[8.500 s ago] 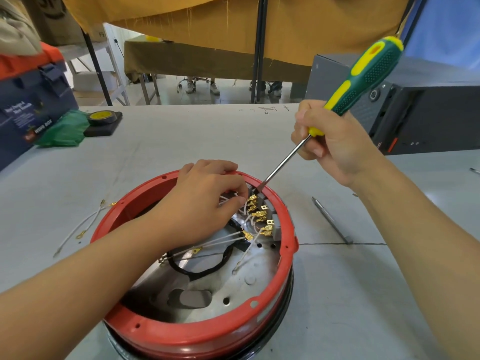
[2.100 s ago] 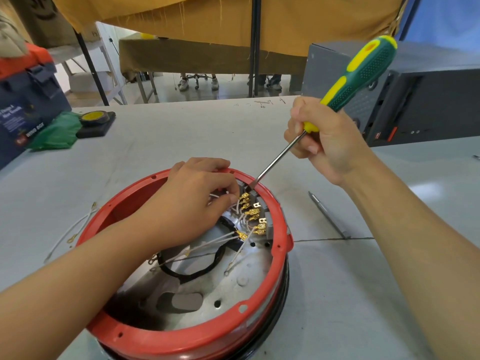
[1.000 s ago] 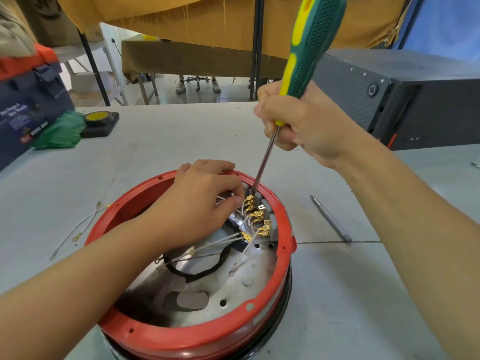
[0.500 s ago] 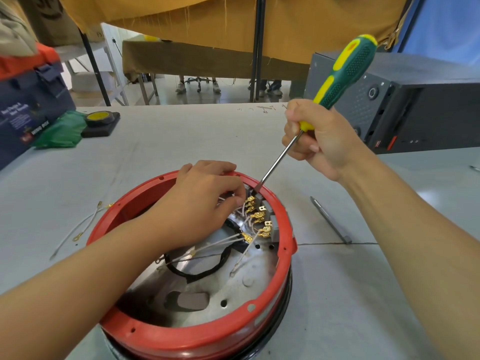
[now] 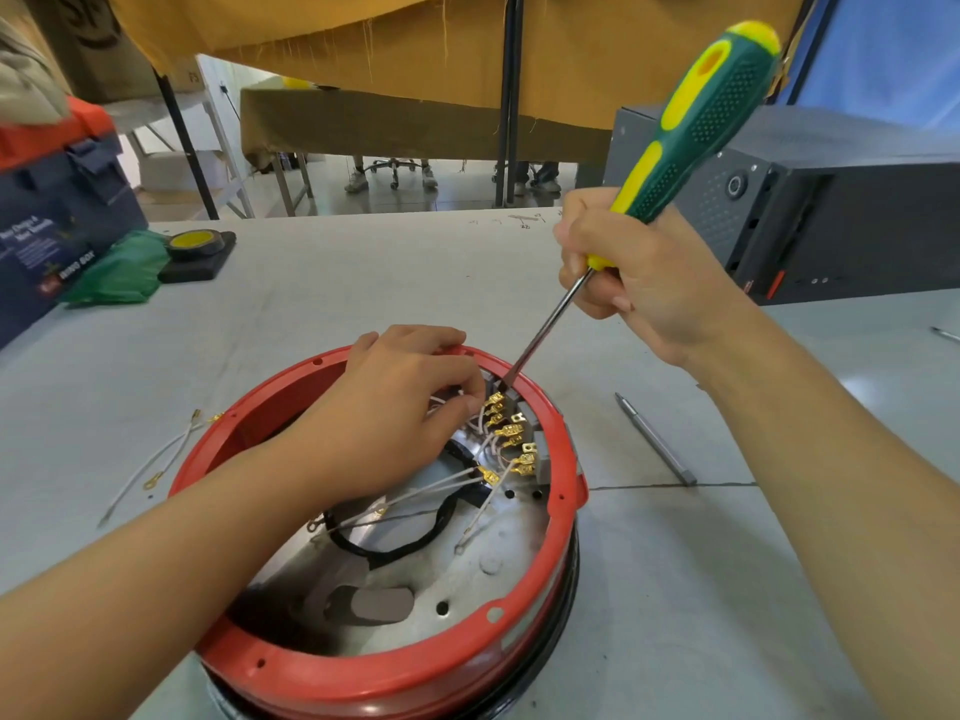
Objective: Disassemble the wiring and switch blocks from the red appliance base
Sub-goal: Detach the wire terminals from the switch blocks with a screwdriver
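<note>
Beyond my grey desk (image 5: pixel 363 283), a mustard cloth (image 5: pixel 415 39) hangs over black poles (image 5: pixel 506 96); far off, another draped table (image 5: pixel 415 127) stands on pale floor (image 5: pixel 395 200).

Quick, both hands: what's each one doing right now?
Left hand: pinching white wires at the switch block.
Right hand: gripping the screwdriver.

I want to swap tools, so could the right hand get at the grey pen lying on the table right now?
Probably not yet: the right hand grips the screwdriver. The pen itself lies uncovered beside the red base.
</note>
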Action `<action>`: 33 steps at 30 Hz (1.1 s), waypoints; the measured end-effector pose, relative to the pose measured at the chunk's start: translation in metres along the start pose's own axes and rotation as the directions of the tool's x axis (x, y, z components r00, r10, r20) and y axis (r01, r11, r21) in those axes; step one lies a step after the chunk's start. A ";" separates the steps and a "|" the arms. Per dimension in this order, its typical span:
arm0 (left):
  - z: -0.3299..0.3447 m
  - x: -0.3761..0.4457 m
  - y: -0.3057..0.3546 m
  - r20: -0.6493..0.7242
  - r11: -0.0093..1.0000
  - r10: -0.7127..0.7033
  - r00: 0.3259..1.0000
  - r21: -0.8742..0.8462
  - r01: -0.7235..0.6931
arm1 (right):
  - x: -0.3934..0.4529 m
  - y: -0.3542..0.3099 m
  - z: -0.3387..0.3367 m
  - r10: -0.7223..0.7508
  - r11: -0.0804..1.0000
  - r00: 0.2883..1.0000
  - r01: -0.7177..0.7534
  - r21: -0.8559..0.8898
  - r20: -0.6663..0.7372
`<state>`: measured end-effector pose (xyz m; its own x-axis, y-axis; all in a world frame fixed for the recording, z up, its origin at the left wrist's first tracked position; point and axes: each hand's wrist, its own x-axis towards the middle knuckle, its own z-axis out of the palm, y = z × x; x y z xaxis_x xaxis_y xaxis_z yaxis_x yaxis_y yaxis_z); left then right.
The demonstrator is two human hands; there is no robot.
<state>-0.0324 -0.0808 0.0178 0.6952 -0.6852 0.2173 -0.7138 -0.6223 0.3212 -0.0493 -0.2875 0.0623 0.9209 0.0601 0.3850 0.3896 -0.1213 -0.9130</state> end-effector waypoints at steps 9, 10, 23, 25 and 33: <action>-0.001 0.000 0.000 0.013 1.000 -0.005 1.000 -0.001 0.005 | -0.007 -0.006 0.010 -0.055 0.992 0.998 0.056 -0.110 0.014; -0.001 0.000 0.000 0.015 1.000 -0.007 1.000 0.001 0.007 | -0.007 -0.007 0.010 -0.062 0.994 0.998 0.063 -0.094 0.004; 0.000 0.001 0.000 0.015 1.000 -0.005 1.000 0.013 0.005 | -0.009 -0.020 0.015 -0.111 0.964 0.992 0.121 -0.235 0.058; 0.000 0.001 0.000 0.014 1.000 0.000 1.000 0.015 0.000 | -0.008 -0.024 0.020 -0.120 0.948 0.988 0.143 -0.284 0.096; 0.000 0.001 -0.001 0.008 1.000 0.010 1.000 0.028 -0.010 | -0.002 -0.029 0.027 -0.105 0.903 0.983 0.158 -0.399 0.151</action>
<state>-0.0312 -0.0814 0.0177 0.6871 -0.6947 0.2128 -0.7231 -0.6257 0.2926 -0.0628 -0.2573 0.0845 0.8629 0.2216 0.4541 0.5008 -0.4953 -0.7099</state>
